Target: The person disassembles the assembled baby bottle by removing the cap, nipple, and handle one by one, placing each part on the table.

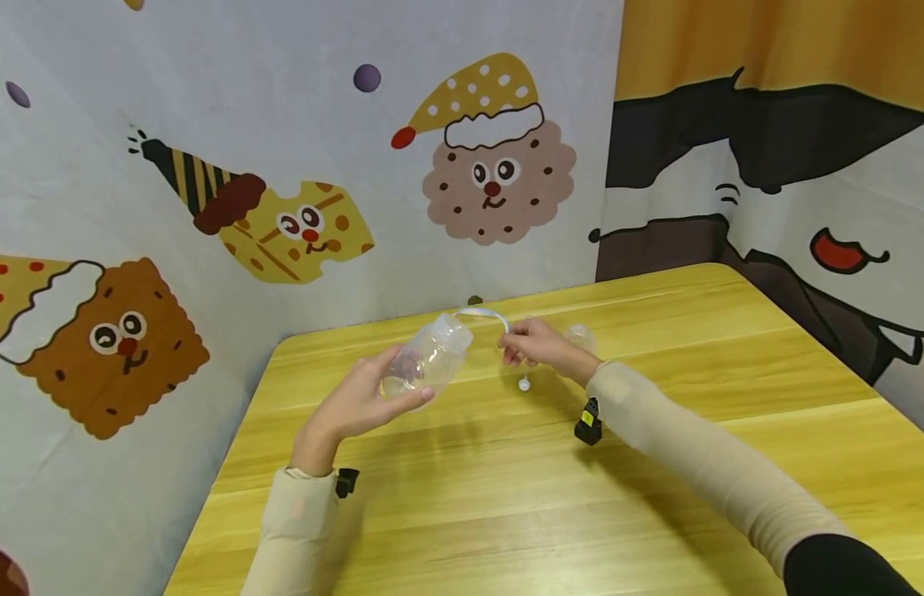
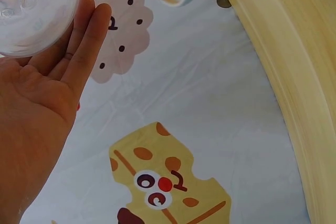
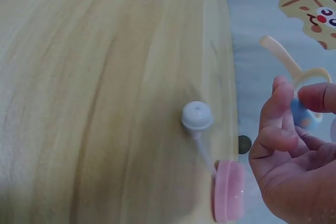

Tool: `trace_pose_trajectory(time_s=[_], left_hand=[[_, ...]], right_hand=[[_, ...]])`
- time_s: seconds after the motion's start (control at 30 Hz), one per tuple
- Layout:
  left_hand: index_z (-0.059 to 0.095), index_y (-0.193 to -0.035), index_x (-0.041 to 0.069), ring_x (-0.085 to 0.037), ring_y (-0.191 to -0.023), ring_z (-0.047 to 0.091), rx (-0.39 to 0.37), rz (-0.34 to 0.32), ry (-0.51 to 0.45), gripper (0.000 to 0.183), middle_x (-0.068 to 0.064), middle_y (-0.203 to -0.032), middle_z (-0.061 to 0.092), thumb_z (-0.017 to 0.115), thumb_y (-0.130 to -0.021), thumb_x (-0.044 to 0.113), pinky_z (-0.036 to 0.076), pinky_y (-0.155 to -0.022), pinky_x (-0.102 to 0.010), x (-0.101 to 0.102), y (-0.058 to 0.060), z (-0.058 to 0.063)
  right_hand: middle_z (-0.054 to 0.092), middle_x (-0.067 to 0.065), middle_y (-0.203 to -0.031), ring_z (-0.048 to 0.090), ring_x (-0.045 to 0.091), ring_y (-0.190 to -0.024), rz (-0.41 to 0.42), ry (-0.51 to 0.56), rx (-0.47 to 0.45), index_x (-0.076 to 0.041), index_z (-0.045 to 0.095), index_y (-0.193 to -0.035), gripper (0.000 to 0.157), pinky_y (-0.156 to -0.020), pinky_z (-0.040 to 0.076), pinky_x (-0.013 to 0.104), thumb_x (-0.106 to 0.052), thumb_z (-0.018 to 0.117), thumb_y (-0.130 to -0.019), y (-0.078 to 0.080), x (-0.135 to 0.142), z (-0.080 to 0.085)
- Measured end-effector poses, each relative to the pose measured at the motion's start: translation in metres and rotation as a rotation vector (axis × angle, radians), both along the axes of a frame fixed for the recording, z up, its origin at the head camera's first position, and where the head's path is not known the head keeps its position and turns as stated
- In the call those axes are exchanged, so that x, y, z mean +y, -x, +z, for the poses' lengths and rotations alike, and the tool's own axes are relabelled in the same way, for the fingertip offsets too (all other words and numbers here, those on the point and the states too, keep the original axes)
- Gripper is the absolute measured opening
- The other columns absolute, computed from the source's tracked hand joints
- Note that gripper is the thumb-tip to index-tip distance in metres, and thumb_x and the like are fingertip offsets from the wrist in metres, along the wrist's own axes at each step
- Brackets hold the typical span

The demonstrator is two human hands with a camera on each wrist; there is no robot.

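My left hand (image 1: 365, 397) holds a clear baby bottle (image 1: 426, 362) above the table, its open neck tilted up and to the right. In the left wrist view the bottle's round base (image 2: 37, 17) lies against the fingers. My right hand (image 1: 540, 341) pinches a curved pale handle piece (image 3: 283, 56) with a blue part, between thumb and fingertips. One end of this piece reaches towards the bottle's neck, apart from or just behind it; I cannot tell which. Below the right hand a white straw weight (image 3: 197, 115) on a thin tube stands out from a pink collar (image 3: 229, 191) on the table.
A clear domed cap (image 1: 579, 335) is on the wooden table (image 1: 462, 513) behind the right wrist, partly hidden. Black wrist cameras (image 1: 589, 422) hang under both forearms. A printed cloth (image 1: 298, 108) backs the table's far and left edges.
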State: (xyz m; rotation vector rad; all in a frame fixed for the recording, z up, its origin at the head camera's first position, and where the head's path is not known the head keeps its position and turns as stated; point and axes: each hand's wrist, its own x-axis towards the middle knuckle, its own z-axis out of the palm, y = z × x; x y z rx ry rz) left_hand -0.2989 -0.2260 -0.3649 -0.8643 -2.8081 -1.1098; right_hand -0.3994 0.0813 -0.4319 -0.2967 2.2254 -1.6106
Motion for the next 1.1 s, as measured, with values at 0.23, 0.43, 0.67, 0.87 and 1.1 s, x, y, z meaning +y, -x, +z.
trace_pose_trajectory(time_s=[0.23,0.43,0.67,0.87,1.1], left_hand=[[0.048,-0.137,0.029,-0.009,-0.105,0.061,-0.013,0.003,0.008,0.063,0.01,-0.113,0.065,0.068,-0.084,0.057,0.049,-0.089,-0.043,0.001,0.0,0.001],[0.047,-0.14,0.028,-0.01,-0.105,0.061,-0.006,-0.002,0.005,0.065,0.009,-0.115,0.064,0.068,-0.085,0.055,0.05,-0.088,-0.042,0.002,0.0,0.0],[0.045,-0.142,0.029,-0.01,-0.107,0.061,-0.017,0.003,0.002,0.067,0.008,-0.118,0.064,0.069,-0.085,0.055,0.05,-0.089,-0.042,0.002,-0.001,0.0],[0.047,-0.14,0.028,-0.01,-0.106,0.061,-0.015,0.003,-0.001,0.065,0.008,-0.117,0.064,0.069,-0.085,0.054,0.05,-0.088,-0.042,0.003,0.0,-0.001],[0.048,-0.139,0.027,-0.011,-0.106,0.061,-0.009,0.004,0.001,0.064,0.003,-0.117,0.065,0.07,-0.085,0.053,0.05,-0.089,-0.045,0.003,-0.001,0.0]], right_hand=[[0.068,0.014,-0.073,0.053,0.01,-0.051,0.018,0.01,-0.034,0.013,0.059,-0.103,0.026,-0.044,0.027,0.022,-0.011,0.05,-0.097,0.002,0.001,-0.01],[0.066,0.009,-0.069,0.047,0.009,-0.049,-0.002,-0.033,-0.078,0.008,0.059,-0.102,0.022,-0.044,0.026,0.021,-0.012,0.053,-0.094,0.004,0.003,-0.013],[0.063,0.005,-0.063,0.046,0.007,-0.047,0.009,-0.079,-0.104,0.012,0.062,-0.102,0.029,-0.044,0.028,0.02,-0.014,0.051,-0.096,0.008,0.006,-0.02],[0.061,0.004,-0.059,0.044,0.006,-0.045,0.001,-0.084,-0.076,0.011,0.062,-0.096,0.026,-0.041,0.028,0.019,-0.012,0.052,-0.095,0.009,0.006,-0.024],[0.061,0.003,-0.057,0.045,0.007,-0.043,-0.017,-0.084,-0.059,0.011,0.062,-0.092,0.025,-0.04,0.03,0.019,-0.012,0.053,-0.094,0.011,0.003,-0.025]])
